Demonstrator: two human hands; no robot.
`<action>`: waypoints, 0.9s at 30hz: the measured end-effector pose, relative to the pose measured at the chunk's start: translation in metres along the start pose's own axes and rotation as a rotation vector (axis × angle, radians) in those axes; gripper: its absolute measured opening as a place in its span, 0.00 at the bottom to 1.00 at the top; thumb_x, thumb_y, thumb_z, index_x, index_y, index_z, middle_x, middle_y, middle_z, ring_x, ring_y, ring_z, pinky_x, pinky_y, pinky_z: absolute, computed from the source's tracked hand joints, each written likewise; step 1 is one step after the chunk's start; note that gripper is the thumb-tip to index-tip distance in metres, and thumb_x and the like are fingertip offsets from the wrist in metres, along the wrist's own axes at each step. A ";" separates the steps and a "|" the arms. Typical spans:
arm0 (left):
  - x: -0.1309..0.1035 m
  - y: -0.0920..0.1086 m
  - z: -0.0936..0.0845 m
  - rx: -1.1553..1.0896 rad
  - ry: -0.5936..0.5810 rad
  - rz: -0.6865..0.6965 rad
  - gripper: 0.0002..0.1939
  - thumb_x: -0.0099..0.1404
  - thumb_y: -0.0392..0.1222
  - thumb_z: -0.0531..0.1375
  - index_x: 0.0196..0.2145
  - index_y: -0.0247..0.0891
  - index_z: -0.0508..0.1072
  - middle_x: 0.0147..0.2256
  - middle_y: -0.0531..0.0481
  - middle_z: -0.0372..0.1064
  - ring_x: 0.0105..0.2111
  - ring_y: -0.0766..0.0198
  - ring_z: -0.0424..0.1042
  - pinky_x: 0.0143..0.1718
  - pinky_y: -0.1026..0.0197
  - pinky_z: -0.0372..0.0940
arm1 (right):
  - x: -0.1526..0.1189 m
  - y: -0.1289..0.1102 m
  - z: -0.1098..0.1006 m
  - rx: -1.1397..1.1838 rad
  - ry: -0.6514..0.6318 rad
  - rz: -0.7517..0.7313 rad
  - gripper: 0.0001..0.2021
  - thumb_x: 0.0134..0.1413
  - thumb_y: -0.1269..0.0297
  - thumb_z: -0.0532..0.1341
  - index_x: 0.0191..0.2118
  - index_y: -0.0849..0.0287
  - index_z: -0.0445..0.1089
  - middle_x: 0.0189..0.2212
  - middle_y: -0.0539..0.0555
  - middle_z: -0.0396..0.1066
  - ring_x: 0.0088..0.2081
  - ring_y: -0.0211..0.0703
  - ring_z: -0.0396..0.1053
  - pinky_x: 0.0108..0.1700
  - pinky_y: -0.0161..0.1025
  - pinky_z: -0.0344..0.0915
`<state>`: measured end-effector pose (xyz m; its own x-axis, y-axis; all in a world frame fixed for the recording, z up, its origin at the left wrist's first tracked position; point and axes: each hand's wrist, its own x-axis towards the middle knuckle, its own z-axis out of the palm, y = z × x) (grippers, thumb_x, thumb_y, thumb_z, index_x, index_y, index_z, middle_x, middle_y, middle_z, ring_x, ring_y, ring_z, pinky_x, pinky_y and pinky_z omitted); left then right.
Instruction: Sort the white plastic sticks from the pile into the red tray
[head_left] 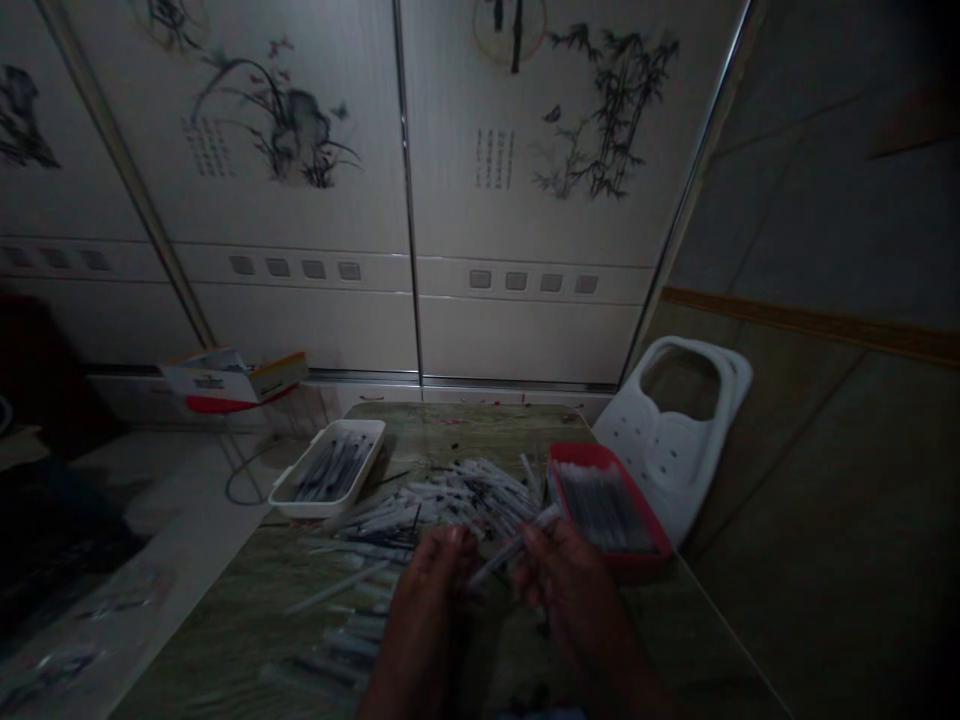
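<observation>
My right hand (566, 580) is closed round slim translucent pen-like sticks (504, 556), whose ends slant out past the fingers towards my left hand. My left hand (427, 600) is curled with thumb and finger together, close to the lower end of those sticks; whatever it holds is hidden. Beyond both hands lies a loose heap of pale and dark pen-like sticks (450, 495). More sticks (352, 640), blurred, lie to the left of my left forearm. A red tray (651, 515) filled with clear sticks in rows is just right of my right hand.
At the table's far left stands a white tray (283, 508) of dark-tipped sticks. A white plastic chair (675, 440) is against the right side of the wooden-patterned table (225, 620). An open cardboard box (217, 382) rests on a red stool (240, 405) behind, before sliding doors (300, 220).
</observation>
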<state>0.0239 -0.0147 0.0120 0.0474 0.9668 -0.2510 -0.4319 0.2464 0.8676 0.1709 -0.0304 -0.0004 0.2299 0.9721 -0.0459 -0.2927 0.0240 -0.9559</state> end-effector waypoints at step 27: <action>0.023 0.003 -0.032 -0.071 0.145 0.075 0.22 0.52 0.57 0.70 0.35 0.37 0.76 0.34 0.50 0.74 0.34 0.62 0.71 0.34 0.61 0.62 | 0.094 -0.080 -0.136 -1.476 0.311 -0.151 0.19 0.56 0.61 0.60 0.51 0.64 0.76 0.39 0.63 0.79 0.40 0.52 0.75 0.37 0.39 0.61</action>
<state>-0.0054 0.0064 -0.0047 -0.1155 0.9612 -0.2505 -0.4919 0.1637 0.8551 0.3421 0.0276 0.0325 0.4077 0.8912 0.1987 0.8722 -0.3157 -0.3736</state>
